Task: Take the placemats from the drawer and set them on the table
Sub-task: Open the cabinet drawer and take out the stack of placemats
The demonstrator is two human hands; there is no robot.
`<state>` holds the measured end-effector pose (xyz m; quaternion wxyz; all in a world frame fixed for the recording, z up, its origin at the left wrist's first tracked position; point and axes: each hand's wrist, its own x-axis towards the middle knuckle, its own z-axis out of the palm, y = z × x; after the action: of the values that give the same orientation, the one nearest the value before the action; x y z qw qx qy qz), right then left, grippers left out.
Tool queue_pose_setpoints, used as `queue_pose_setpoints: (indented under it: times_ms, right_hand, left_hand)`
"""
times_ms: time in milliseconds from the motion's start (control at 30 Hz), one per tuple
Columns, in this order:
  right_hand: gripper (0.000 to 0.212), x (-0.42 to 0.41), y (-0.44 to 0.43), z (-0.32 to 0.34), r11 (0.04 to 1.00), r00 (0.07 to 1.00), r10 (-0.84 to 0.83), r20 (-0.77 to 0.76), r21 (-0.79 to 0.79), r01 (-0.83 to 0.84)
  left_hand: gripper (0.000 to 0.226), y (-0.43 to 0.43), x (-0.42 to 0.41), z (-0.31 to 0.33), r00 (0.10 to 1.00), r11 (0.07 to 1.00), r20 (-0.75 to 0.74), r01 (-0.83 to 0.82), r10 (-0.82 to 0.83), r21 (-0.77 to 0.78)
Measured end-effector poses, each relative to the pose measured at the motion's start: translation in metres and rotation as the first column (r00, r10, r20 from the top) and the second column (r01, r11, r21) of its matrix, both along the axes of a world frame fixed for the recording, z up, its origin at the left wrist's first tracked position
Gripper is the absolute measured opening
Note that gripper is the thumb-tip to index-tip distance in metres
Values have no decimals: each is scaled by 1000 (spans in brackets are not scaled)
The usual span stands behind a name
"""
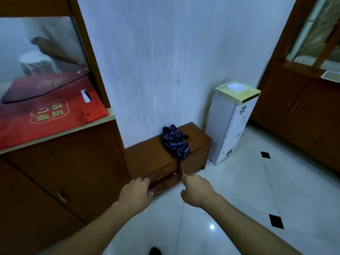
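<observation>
- The left grip [135,190] is held out in front of the left end of the low chest [152,155]; its fingers are seen bent, but whether anything is grasped cannot be told.
- The right grip [196,188] is held out at the right end of the upper drawer [160,175]; its fingers are curled under, and whether the drawer's corner is pinched cannot be told.
- The lower drawer [162,188] is seen directly beneath the upper one, between the two grips; each front is fitted with a metal handle; the placemats cannot be seen.
- The chest is set against the white wall [165,61]; a dark blue folded umbrella [175,142] is laid on its top, with its strap hung over the front edge.
- A white floral stand [230,126] is placed just beside the chest on the right; a white bowl [236,87] is rested on its top.
- A red bag [49,115] with gold lettering is laid on the pale desk [110,112] of the tall cabinet at the left.
- The floor [239,208] is laid in glossy white tile with black diamond insets.
</observation>
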<state>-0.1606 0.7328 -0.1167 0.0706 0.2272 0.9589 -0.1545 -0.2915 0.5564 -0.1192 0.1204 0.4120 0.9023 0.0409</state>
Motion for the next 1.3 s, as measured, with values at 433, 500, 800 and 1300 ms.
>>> queue_pose_setpoints:
  times_ms: [433, 500, 800, 1300]
  right_hand:
    - [31, -176, 155, -95, 995, 994, 63, 85, -79, -56]
    - [23, -198, 174, -119, 989, 988, 114, 104, -107, -103]
    - [18, -283, 262, -265, 895, 897, 409, 166, -263, -360]
    - [22, -342, 273, -545, 829, 831, 540, 133, -256, -498]
  left_hand:
    - [34, 151, -163, -100, 996, 988, 18, -81, 84, -135]
    - [30, 164, -177, -122, 992, 982, 41, -108, 116, -152]
    - [44, 238, -204, -273, 892, 914, 217, -362, 396, -181]
    - [51, 298, -255, -552, 864, 873, 196, -407, 464, -269]
